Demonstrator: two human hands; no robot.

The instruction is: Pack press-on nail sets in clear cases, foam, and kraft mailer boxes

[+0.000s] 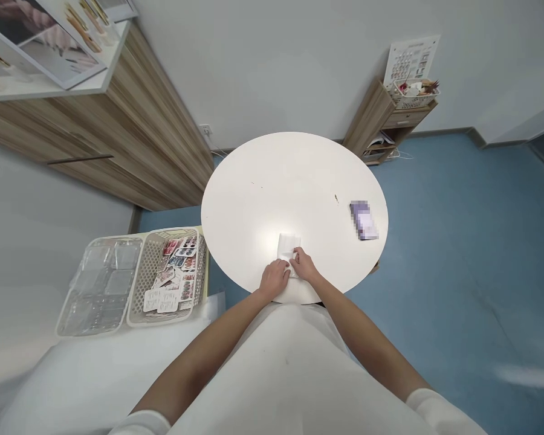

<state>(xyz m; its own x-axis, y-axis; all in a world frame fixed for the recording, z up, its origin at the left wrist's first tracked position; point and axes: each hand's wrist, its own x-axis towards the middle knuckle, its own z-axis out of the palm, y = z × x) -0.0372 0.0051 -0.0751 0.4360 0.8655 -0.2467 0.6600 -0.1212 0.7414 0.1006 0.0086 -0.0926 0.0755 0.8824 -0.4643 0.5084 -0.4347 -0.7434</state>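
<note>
Round white table (290,175): at its near edge, the right hand (304,264) pinches a thin white piece (286,243) in a narrow grip. Loosely extended, the left hand (274,279) rests there; light, steady pressure should prevent slipping.

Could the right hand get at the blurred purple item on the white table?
Probably yes: the purple item lies on the tabletop, off to the right of the right hand, with nothing visible standing between them. That hand is at the white piece, though.

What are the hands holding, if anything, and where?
The right hand seems to pinch a flat white thing by its right side; the left hand touches its left.
</note>
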